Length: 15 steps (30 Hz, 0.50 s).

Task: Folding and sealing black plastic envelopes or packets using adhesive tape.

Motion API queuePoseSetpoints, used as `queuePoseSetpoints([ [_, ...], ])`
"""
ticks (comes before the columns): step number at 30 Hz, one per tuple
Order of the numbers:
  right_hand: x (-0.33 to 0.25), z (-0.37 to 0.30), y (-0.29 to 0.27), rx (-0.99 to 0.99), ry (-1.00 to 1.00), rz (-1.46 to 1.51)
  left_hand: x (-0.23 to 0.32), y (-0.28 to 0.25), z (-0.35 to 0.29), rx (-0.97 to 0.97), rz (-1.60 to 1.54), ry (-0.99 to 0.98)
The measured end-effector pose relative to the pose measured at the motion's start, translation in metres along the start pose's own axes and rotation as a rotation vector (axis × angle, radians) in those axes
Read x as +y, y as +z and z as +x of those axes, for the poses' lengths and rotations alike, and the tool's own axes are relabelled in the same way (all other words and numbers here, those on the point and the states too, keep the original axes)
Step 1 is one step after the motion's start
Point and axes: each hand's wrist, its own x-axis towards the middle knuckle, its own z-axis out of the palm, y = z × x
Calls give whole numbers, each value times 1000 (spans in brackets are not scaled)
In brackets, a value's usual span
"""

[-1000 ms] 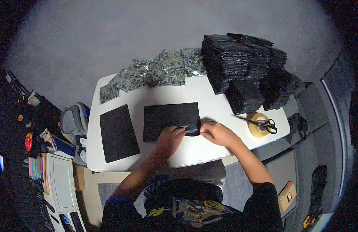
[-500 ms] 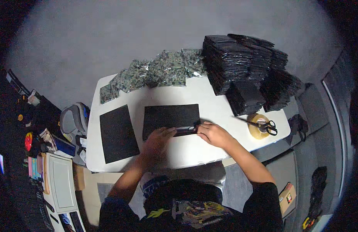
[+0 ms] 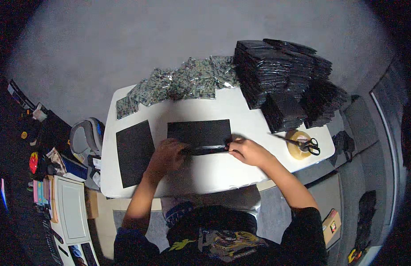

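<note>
A flat black rectangular packet (image 3: 198,133) lies on the white table in front of me. Its near edge is folded over and shows a shiny, film-like strip. My left hand (image 3: 167,154) covers the near left corner, with fingers bent down onto that edge; whether they grip it is blurred. At the near right corner, my right hand (image 3: 250,152) pinches the folded edge between thumb and fingers. To the left, a second flat black sheet (image 3: 135,150) lies slightly turned, partly behind my left hand.
Camouflage-patterned packets in clear film (image 3: 183,82) line the far edge of the white table (image 3: 205,175). Tall piles of black packets (image 3: 276,73) stand at the far right. Black-handled scissors (image 3: 309,146) rest on a roll of clear tape (image 3: 296,153). A grey sofa (image 3: 358,155) is beyond.
My left hand has slid left along the folded near edge to the packet's corner, uncovering more of the shiny strip. My right hand stays at the right corner.
</note>
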Motion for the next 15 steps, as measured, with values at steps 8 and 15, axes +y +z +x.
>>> queuePoseSetpoints([
  [8, 5, 3, -2, -27, -10, 35, 17, 44, 42, -143, -33, 217],
  [15, 26, 9, 3, 25, 164, 291, 3, 35, 64, -178, -284, 131],
])
